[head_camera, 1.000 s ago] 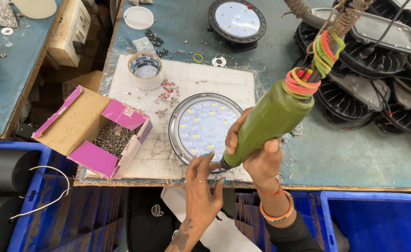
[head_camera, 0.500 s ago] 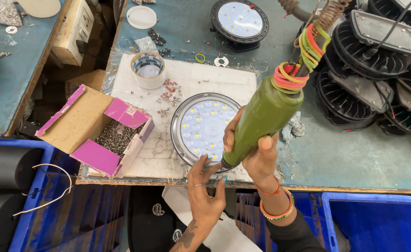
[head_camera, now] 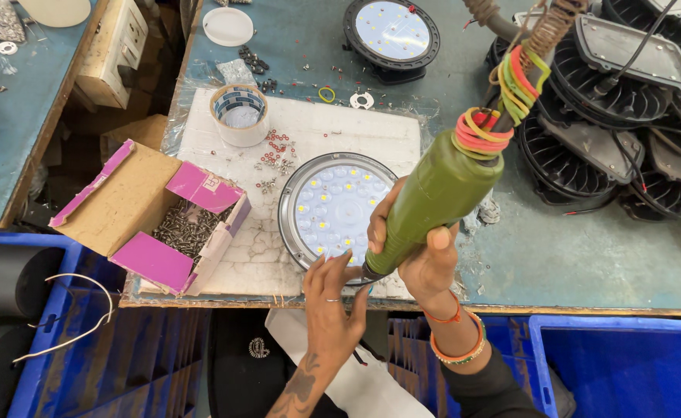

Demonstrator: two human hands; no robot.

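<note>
Two hands work at the near rim of the round LED lamp (head_camera: 334, 209), which lies on the white mat (head_camera: 371, 131) at the table's front edge. The right hand (head_camera: 422, 259) is wrapped tight round the green powered screwdriver (head_camera: 433, 201), its tip by the rim; the left hand (head_camera: 333, 298) pinches at that tip, what it holds too small to tell. With fingertips so close, a tilted or slipping bit could nick them or skate onto the lamp's face.

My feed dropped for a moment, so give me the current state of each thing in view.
Green power screwdriver: gripped, tip at the lamp's near rim.
Right hand: closed around the screwdriver.
Left hand: fingers at the tip.
Round LED lamp: flat, face up.
Screw box: open, holding screws.
Tape roll: lying flat.
</note>
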